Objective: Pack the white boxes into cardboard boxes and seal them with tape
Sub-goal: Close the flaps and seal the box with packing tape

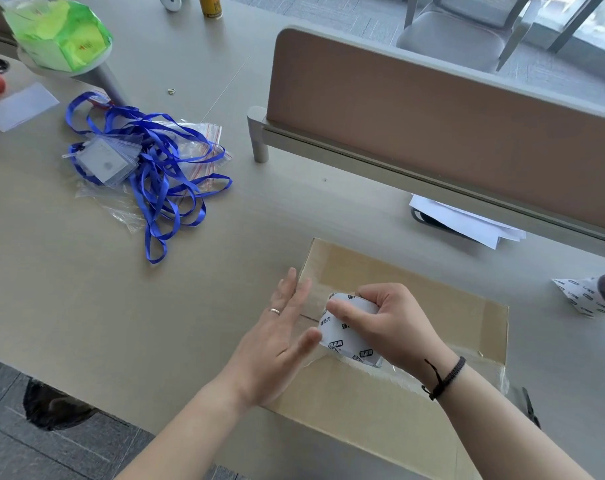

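Closed cardboard box (450,306), tape roll (346,334) atop

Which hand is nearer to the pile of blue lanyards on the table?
The left hand. It lies flat at the left edge of the cardboard box, below and right of the blue lanyards. The right hand, gripping the tape roll, is farther right.

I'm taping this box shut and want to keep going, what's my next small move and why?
Probably draw the white printed tape roll, gripped in your right hand, further along the seam of the closed brown cardboard box, while the flat left hand presses the clear tape down. A clear strip already runs across the near part of the lid.
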